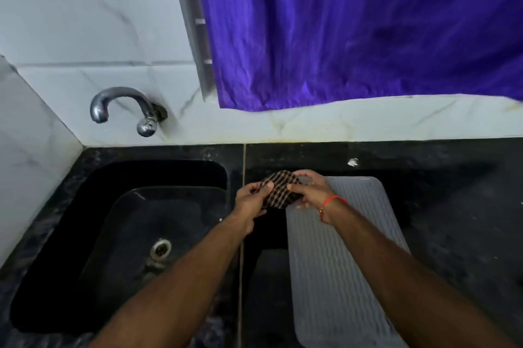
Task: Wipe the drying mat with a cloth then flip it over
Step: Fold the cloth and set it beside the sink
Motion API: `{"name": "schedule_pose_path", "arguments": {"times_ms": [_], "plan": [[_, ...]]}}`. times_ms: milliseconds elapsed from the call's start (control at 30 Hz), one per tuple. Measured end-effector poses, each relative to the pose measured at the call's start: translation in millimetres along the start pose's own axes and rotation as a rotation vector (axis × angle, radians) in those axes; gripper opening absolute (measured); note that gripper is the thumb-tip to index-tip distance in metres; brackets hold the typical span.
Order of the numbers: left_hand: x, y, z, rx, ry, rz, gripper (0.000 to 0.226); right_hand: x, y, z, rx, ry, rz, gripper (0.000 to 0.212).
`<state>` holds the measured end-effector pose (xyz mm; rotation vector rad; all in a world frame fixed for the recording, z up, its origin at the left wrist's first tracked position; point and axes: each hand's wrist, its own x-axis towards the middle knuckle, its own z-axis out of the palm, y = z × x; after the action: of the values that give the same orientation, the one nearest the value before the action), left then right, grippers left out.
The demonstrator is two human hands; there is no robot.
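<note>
A grey ribbed drying mat (pixel 339 262) lies flat on the black countertop, right of the sink. A dark checked cloth (pixel 278 190) is bunched in the air above the mat's far left corner. My left hand (pixel 252 200) grips the cloth's left side with thumb on top. My right hand (pixel 308 189), with a red thread at the wrist, pinches the cloth's right side. My right forearm crosses over the mat's right half and hides part of it.
A black sink (pixel 93 234) with a metal drain (pixel 160 248) fills the left. A chrome tap (pixel 124 107) juts from the white tiled wall. A purple curtain (pixel 353 24) hangs behind the counter. Black countertop (pixel 452 206) stretches to the right.
</note>
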<state>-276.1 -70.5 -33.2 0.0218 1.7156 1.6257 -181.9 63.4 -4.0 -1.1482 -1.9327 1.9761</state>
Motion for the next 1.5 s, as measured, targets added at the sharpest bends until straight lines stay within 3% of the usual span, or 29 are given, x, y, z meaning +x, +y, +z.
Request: {"name": "schedule_pose_path", "arguments": {"times_ms": [133, 333, 400, 500, 600, 667, 833, 1000, 1100, 1267, 1367, 1500], "plan": [[64.3, 31.4, -43.7, 0.028, 0.059, 0.047, 0.008, 58.7, -23.9, 56.4, -0.106, 0.055, -0.03, 0.024], [148.0, 66.9, -77.6, 0.1, 0.092, 0.165, 0.022, 140.9, -41.5, 107.3, -0.012, 0.12, 0.001, 0.027], [169.3, 64.5, -91.6, 0.446, 0.109, 0.256, 0.043, 163.6, -39.6, 114.2, -0.147, 0.137, 0.001, 0.027], [177.7, 54.5, -103.0, 1.042, 0.016, 0.322, 0.056, 181.9, -32.2, 118.6, -0.761, 0.058, -0.074, 0.04], [174.1, 44.1, -101.5, 1.292, -0.067, 0.286, 0.054, 182.8, -22.1, 120.9, -1.157, -0.057, -0.05, 0.057], [172.8, 42.8, -98.0, 1.369, -0.062, 0.274, 0.056, 178.1, -17.1, 117.5, -1.188, -0.06, -0.041, 0.062], [159.7, 43.7, -83.8, 1.339, 0.012, 0.292, 0.06, 152.1, -9.0, 88.2, -1.044, 0.07, -0.276, 0.052], [106.1, 15.7, -37.8, 1.209, 0.076, 0.431, 0.051, 103.7, 14.6, 22.0, -1.006, 0.111, -0.395, 0.046], [59.7, -6.1, -12.4, 1.166, 0.13, 0.426, 0.044, 63.7, 35.9, -17.5, -0.968, 0.155, -0.435, 0.041], [-26.5, -54.5, 24.4, 1.01, 0.22, 0.36, 0.024, -17.6, 87.8, -97.6, -0.881, 0.379, -0.27, 0.033], [-73.0, -95.6, 32.6, 0.961, 0.226, 0.337, 0.015, -63.3, 126.5, -134.0, -0.884, 0.386, -0.23, 0.039], [-127.4, -141.2, 34.9, 0.979, 0.298, 0.291, 0.017, -127.4, 159.1, -168.1, -0.99, 0.379, -0.157, 0.028]]}}
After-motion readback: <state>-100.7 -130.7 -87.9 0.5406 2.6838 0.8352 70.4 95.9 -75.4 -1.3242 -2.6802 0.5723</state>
